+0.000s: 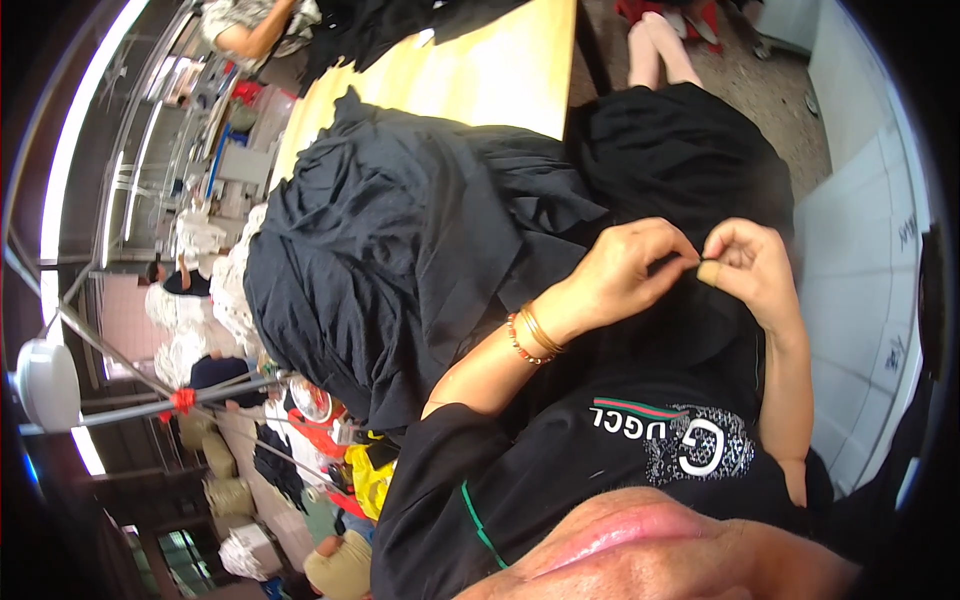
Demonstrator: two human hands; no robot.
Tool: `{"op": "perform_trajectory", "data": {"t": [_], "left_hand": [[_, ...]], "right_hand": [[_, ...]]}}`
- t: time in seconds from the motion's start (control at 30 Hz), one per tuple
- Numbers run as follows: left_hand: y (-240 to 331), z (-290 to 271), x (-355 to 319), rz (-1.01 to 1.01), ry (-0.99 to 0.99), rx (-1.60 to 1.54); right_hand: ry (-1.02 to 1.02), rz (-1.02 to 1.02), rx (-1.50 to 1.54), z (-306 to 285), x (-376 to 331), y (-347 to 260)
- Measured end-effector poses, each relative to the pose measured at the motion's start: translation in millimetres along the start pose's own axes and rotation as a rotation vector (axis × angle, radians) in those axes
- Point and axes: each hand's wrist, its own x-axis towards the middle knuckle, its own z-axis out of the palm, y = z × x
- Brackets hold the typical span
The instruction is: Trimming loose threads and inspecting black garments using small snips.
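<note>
My left hand (635, 265), with gold bangles and a beaded bracelet on its wrist, is closed in a pinch over my lap. Facing it, my right hand (755, 270) pinches too, its thumb tip looking yellowish, perhaps covered. The fingertips of both hands nearly meet around a tiny dark bit that is too small to name. Below them lies the black cloth (690, 170) over my legs. A big heap of dark grey fabric (400, 230) rises just left of my left forearm and hangs from the table.
A pale wooden table (500, 75) stands ahead, with black cloth (370, 40) on it and another person (260, 35) at its far side. A whitish panel (855, 290) closes in my right. Several fabric piles, such as the white bundles (235, 290), fill the workshop at left.
</note>
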Motion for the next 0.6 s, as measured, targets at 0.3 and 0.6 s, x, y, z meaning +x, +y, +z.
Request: {"op": "perform_trajectory", "data": {"t": [0.3, 0.6], "left_hand": [[-9, 2, 5, 0.074, 0.249, 0.141], [7, -4, -3, 0.168, 0.235, 0.196]], "right_hand": [[0.096, -0.277, -0.067, 17, 7, 6], [-0.064, -0.393, -0.315, -2, -19, 1]]}}
